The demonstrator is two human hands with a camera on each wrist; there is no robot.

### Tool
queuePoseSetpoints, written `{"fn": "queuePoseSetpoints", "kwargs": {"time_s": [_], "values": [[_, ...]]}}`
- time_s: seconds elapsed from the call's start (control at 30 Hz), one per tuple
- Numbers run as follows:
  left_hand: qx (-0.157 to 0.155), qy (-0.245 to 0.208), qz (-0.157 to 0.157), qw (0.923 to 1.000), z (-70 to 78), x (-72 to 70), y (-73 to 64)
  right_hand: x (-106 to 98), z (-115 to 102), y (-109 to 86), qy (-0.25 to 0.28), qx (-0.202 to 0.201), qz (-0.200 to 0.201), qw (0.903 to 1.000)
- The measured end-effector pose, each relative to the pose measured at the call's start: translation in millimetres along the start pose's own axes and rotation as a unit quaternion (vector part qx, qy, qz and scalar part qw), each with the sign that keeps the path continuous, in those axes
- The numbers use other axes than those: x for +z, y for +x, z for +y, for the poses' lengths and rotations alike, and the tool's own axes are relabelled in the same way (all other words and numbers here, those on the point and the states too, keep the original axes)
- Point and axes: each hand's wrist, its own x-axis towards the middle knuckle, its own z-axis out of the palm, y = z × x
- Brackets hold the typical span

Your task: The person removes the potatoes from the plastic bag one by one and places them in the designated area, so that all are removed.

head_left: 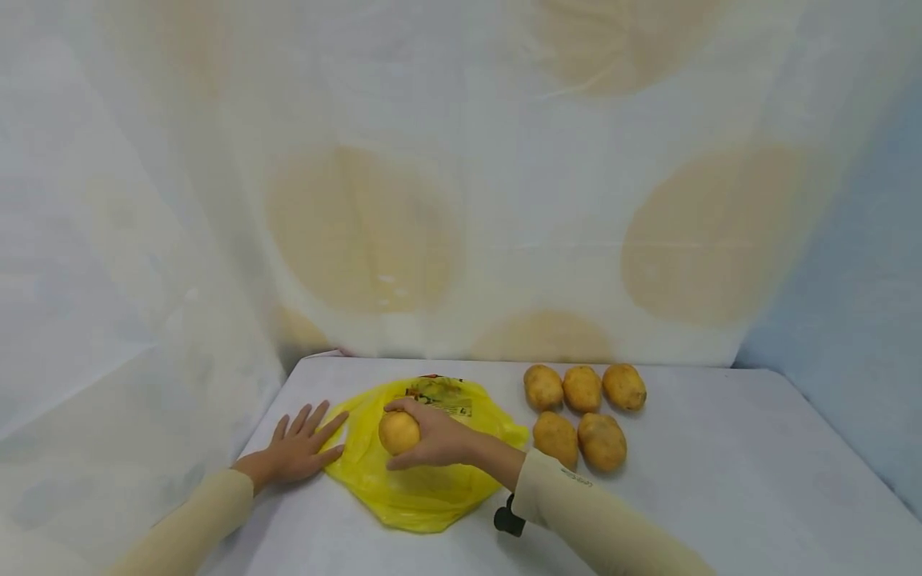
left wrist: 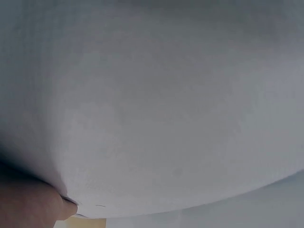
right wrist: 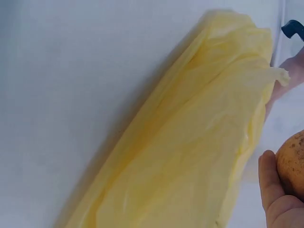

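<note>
My right hand [head_left: 441, 436] grips a potato [head_left: 398, 433] above the yellow plastic bag [head_left: 403, 496]. In the right wrist view, the thumb or a finger lies along the side of that potato [right wrist: 292, 164], with the bag [right wrist: 180, 156] beside it. My left hand [head_left: 297, 452] rests on the table at the bag's left edge, its fingers spread. Only a small part of the left hand [left wrist: 31, 206] shows in the left wrist view. Printing on the bag's far part is partly visible; whether anything lies inside the bag, I cannot tell.
Several potatoes [head_left: 579, 389] lie in two rows on the white table [head_left: 720, 480], right of the bag. Pale sheeting with tan round patches [head_left: 367, 232] hangs behind the table. A black wrist-worn device [head_left: 510, 520] sits beneath the right wrist.
</note>
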Motion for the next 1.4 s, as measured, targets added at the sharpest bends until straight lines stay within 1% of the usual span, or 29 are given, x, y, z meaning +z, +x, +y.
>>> {"fn": "queuePoseSetpoints", "kwargs": {"time_s": [0.07, 0.17, 0.23, 0.33, 0.4, 0.5, 0.6, 0.63, 0.73, 0.83, 0.9, 1.0, 1.13, 1.3, 1.4], "values": [[0.009, -0.013, 0.004, 0.9999, -0.1, -0.5, 1.4, -2, 0, -4.0, 0.002, 0.000, 0.001, 1.0000], [0.000, -0.011, -0.006, 0.9999, -1.4, -0.6, -0.1, -5, 1, -9.3, 0.013, -0.004, -0.001, 0.9999], [-0.004, -0.018, -0.002, 0.9998, -4.4, 1.7, -3.5, -7, 2, -12.4, 0.026, -0.004, -0.005, 0.9996], [-0.011, -0.017, 0.003, 0.9998, -6.6, 8.0, -4.6, -15, 6, -19.7, 0.050, -0.003, 0.000, 0.9988], [-0.007, -0.022, 0.008, 0.9997, -5.8, 9.8, -4.5, -23, 8, -24.9, 0.066, -0.003, 0.008, 0.9978], [-0.004, -0.029, 0.003, 0.9996, -3.8, 6.9, -5.7, -34, 9, -31.7, 0.082, -0.008, 0.019, 0.9964], [-0.002, -0.029, -0.004, 0.9996, -3.2, 3.0, -6.9, -43, 4, -37.4, 0.091, -0.015, 0.017, 0.9956], [0.001, -0.032, -0.002, 0.9995, -3.6, 2.8, -6.4, -45, 3, -39.7, 0.088, -0.017, 0.017, 0.9958], [-0.002, -0.023, -0.010, 0.9997, -4.4, 4.0, -4.6, -55, 1, -47.3, 0.083, -0.029, 0.012, 0.9961], [-0.007, -0.023, -0.012, 0.9996, -5.2, 5.9, -2.9, -67, 4, -57.1, 0.069, -0.028, 0.015, 0.9971], [-0.013, -0.018, -0.016, 0.9996, -5.5, 6.8, -2.6, -76, 8, -64.7, 0.065, -0.020, 0.019, 0.9975], [-0.016, -0.016, -0.012, 0.9997, -4.6, 7.6, -2.3, -91, 14, -77.4, 0.041, -0.003, 0.031, 0.9986], [-0.014, -0.019, -0.001, 0.9997, -2.7, 7.4, -2.5, -111, 24, -96.2, 0.003, 0.017, 0.058, 0.9982], [-0.015, -0.015, -0.009, 0.9997, -1.2, 8.6, -1.2, -138, 36, -126.1, -0.022, 0.055, 0.086, 0.9945], [-0.015, -0.014, -0.008, 0.9998, -2.0, 10.0, 1.6, -154, 45, -142.7, -0.035, 0.069, 0.108, 0.9912]]}}
